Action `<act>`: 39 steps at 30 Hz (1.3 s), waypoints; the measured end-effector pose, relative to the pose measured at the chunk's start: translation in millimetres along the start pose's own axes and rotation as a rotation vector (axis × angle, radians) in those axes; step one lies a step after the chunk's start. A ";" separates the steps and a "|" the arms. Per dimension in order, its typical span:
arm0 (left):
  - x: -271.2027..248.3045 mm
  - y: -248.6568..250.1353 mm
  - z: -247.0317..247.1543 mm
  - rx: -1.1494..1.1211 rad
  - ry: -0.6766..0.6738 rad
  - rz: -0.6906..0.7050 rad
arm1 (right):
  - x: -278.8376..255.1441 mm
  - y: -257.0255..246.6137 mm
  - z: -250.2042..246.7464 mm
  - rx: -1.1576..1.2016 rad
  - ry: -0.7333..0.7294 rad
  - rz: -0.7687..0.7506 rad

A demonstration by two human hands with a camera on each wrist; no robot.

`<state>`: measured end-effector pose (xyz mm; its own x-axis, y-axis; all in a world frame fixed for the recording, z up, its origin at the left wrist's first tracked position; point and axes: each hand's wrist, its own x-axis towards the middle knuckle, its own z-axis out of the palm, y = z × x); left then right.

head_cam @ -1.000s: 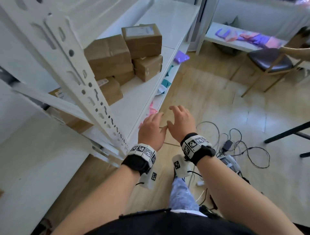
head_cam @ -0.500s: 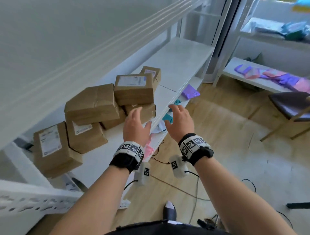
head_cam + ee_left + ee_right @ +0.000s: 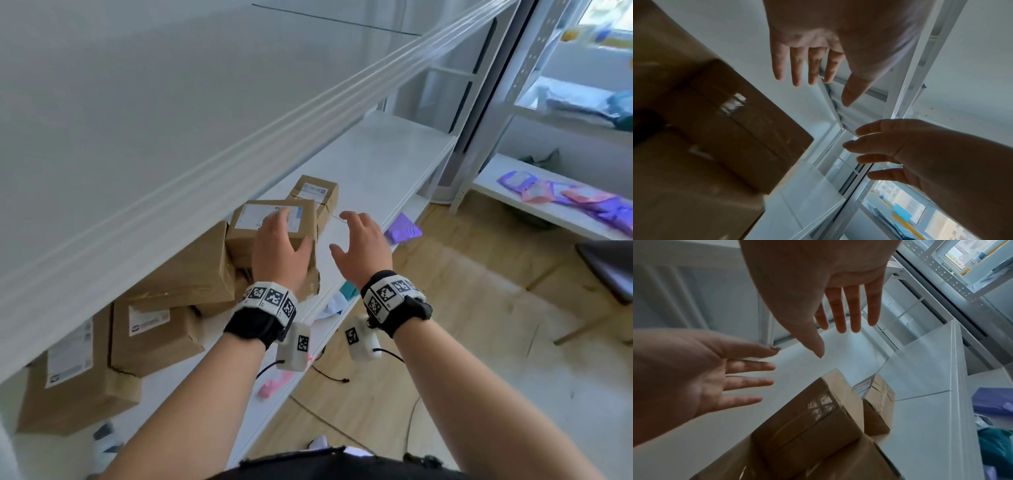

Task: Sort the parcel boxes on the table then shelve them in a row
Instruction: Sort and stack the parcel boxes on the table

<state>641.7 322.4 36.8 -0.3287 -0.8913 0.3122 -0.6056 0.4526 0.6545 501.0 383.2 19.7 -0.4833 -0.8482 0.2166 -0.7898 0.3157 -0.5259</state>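
Both my hands spread open over the shelf (image 3: 387,161), left hand (image 3: 279,251) above the top parcel box (image 3: 270,222), right hand (image 3: 363,246) beside it, nothing held

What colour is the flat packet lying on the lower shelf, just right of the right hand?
Purple; the packet shows best in the head view.

labelled box (image 3: 270,222) on stack | small box (image 3: 317,197) behind | shelf (image 3: 376,164) beneath
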 end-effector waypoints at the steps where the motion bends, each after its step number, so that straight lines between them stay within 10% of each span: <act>1: 12.5 4.4 5.1 -0.010 0.007 0.009 | 11.0 2.7 -1.5 -0.009 0.012 -0.003; 14: 122.3 53.9 118.5 0.007 -0.039 -0.093 | 168.6 88.3 4.2 -0.001 0.020 -0.051; 30: 191.8 22.2 234.7 0.247 0.165 -1.008 | 327.3 153.1 63.0 0.024 -0.493 -0.393; 39: 191.2 -1.9 242.8 0.147 0.128 -1.116 | 333.2 144.0 111.2 -0.032 -0.736 -0.290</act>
<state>404.0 157.4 -71.9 0.5199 -0.7913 -0.3220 -0.5961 -0.6060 0.5268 268.2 98.7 -75.3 0.1085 -0.9584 -0.2640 -0.8618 0.0417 -0.5055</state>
